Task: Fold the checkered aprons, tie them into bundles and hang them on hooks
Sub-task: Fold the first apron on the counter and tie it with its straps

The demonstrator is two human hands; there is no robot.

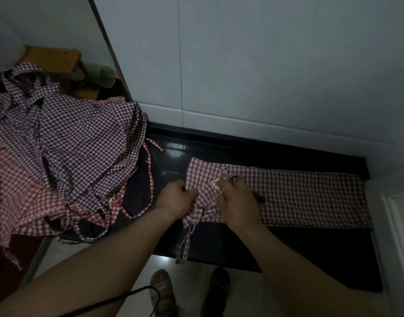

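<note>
In the head view you are late in the folding step. The checkered apron [299, 195] lies folded in a long strip across the black desk [310, 248], right of centre. Your left hand [177, 197] and right hand [238, 202] both clench its bunched left end. Next, I judge, you should gather the ties [184, 248] dangling over the near edge and bind the bundle. The apron pile [59, 145] crowds the left, and its loose strap [150, 177] lies near your left hand.
</note>
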